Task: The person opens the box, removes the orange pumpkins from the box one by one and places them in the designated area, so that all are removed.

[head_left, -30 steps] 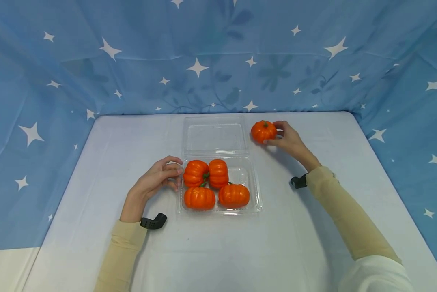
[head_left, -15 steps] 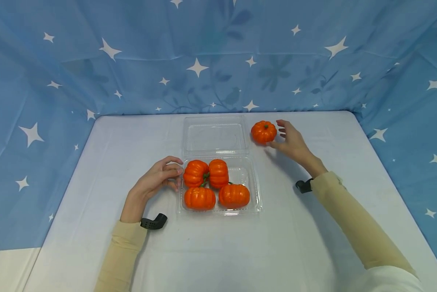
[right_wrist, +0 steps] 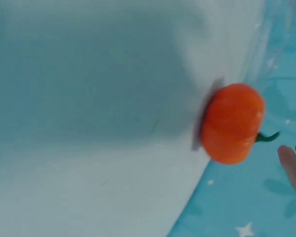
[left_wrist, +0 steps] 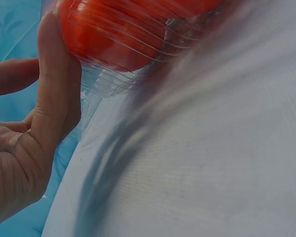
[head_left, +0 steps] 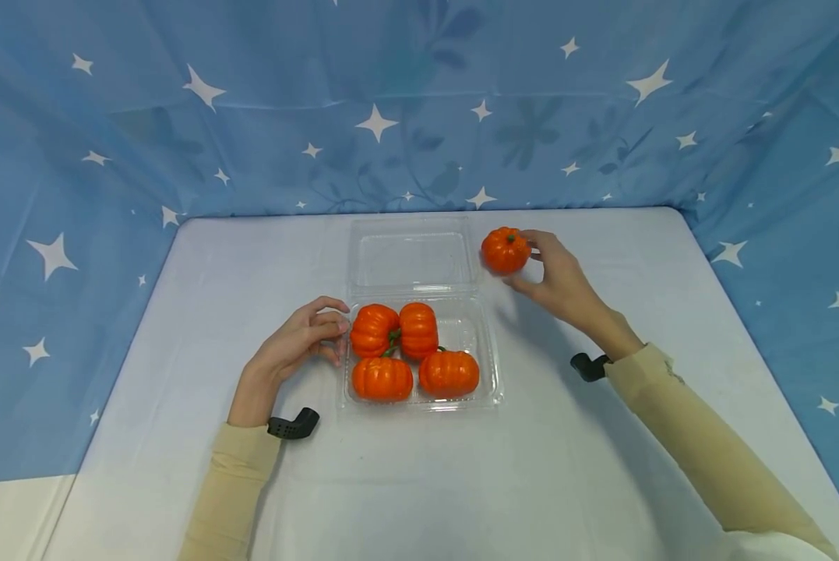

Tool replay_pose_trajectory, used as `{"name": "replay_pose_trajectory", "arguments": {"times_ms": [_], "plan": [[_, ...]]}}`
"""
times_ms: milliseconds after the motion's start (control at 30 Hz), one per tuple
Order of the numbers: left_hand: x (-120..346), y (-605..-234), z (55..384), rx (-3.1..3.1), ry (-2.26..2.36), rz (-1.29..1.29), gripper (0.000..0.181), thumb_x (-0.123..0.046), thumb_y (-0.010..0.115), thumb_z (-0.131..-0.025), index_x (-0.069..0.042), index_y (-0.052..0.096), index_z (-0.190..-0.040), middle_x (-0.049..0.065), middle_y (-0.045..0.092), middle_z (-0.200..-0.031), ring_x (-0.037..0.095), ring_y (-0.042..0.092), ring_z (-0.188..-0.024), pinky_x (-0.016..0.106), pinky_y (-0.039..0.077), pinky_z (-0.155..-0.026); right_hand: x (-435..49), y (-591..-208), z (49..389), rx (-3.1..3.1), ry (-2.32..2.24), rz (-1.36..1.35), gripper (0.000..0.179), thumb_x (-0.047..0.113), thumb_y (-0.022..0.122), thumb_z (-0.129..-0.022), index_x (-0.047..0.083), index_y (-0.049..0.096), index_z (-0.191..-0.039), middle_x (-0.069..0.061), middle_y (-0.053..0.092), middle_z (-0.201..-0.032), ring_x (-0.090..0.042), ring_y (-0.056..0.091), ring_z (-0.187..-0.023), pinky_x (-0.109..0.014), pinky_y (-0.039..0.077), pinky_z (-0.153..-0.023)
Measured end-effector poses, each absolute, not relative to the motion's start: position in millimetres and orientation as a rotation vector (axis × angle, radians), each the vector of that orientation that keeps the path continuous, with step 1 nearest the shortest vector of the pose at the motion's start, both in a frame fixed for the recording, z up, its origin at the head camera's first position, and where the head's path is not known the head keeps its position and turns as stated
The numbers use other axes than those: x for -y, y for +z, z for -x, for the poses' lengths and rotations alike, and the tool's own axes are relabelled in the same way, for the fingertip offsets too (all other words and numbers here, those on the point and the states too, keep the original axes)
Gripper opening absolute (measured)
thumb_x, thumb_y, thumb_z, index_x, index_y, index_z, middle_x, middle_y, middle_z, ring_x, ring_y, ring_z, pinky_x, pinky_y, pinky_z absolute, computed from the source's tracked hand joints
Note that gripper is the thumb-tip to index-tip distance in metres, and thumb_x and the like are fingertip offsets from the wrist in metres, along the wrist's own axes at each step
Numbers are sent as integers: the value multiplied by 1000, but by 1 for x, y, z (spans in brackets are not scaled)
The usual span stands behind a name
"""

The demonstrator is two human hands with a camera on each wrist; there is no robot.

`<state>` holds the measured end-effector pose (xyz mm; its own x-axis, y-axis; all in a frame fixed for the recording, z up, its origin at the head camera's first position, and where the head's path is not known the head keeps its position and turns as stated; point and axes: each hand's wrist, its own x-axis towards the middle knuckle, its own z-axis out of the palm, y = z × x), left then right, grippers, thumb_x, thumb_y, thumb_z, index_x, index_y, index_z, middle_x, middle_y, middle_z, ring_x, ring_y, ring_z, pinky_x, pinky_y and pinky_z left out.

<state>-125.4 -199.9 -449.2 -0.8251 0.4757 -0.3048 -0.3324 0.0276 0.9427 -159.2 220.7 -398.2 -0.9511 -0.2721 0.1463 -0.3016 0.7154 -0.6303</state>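
Observation:
Beside the left wall of a clear plastic clamshell container [head_left: 491,351] is my left hand [head_left: 300,339], fingers loosely bent. In the left wrist view its thumb [left_wrist: 52,74] rests against the container's side. Several small orange pumpkins [head_left: 449,374] with green stems sit inside; the container's right back part is bare. Another pumpkin [head_left: 505,250] is at the back of the table, right of the lid. My right hand [head_left: 562,280] is spread at that pumpkin's right side. In the right wrist view its fingertips [right_wrist: 288,160] appear apart from the pumpkin [right_wrist: 232,123].
The container's transparent lid [head_left: 412,257] lies folded back flat behind it. A white cloth covers the table [head_left: 419,483]. Blue curtains with white stars [head_left: 377,125] border the table's back and sides. Each wrist carries a black camera [head_left: 294,425].
My right hand first had its fingers at the lone pumpkin, drew back to the right, and is now close around its right side with thumb spread wide. The left hand has stayed put.

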Motion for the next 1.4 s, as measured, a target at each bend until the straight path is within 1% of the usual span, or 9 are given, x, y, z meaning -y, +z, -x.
{"name": "replay_pose_trajectory", "arguments": {"times_ms": [167,400,600,767,933,1133,1267,1400], "plan": [[200,-449,126,-1749,1855,-155,33,-4,55,-103,2,41,-133,7,62,-81,18,63,-62,33,61,-59,-212,-390,149,2878,1064,-575,69,8,81,-87,-7,44,-144,-27,50,-144,-44,54,-128,-60,49,-105],[201,-450,127,-1742,1861,-153,35,-5,56,-103,3,40,-134,6,62,-82,18,63,-62,33,61,-60,-195,-377,139,2927,1075,-718,71,16,83,-87,-6,46,-144,-23,55,-142,-40,58,-125,-57,50,-106],[203,-450,127,-1738,1861,-141,35,-5,57,-103,1,41,-134,6,63,-81,18,63,-63,32,61,-59,-174,-362,136,3036,1088,-838,74,18,84,-87,-3,45,-146,-20,53,-145,-41,59,-126,-54,52,-105],[203,-450,127,-1742,1858,-146,35,-6,57,-103,1,41,-133,6,63,-80,19,64,-62,33,60,-58,-154,-353,135,3135,1062,-895,74,22,83,-88,0,46,-147,-17,53,-146,-37,59,-126,-52,53,-104],[205,-450,127,-1743,1867,-136,34,-6,58,-103,0,42,-133,6,63,-80,19,64,-61,32,60,-57,-133,-353,140,3209,998,-1012,67,23,80,-90,2,49,-146,-16,56,-144,-36,58,-126,-49,53,-104],[204,-449,128,-1736,1865,-143,35,-6,57,-103,1,41,-133,6,62,-79,19,64,-62,32,60,-57,-113,-355,144,3243,922,-1151,58,20,77,-92,2,54,-142,-16,57,-143,-33,60,-124,-46,54,-104],[204,-449,127,-1737,1863,-145,35,-5,56,-104,2,40,-134,6,62,-79,19,64,-61,32,60,-57,-102,-356,146,3270,888,-1203,58,20,77,-92,1,55,-141,-17,57,-142,-32,60,-122,-44,54,-104],[203,-449,127,-1733,1864,-151,35,-5,55,-104,1,40,-134,7,62,-80,19,64,-63,32,60,-58,-95,-358,145,3309,843,-1207,58,22,77,-93,1,54,-142,-14,59,-137,-28,60,-118,-41,54,-104]]}}
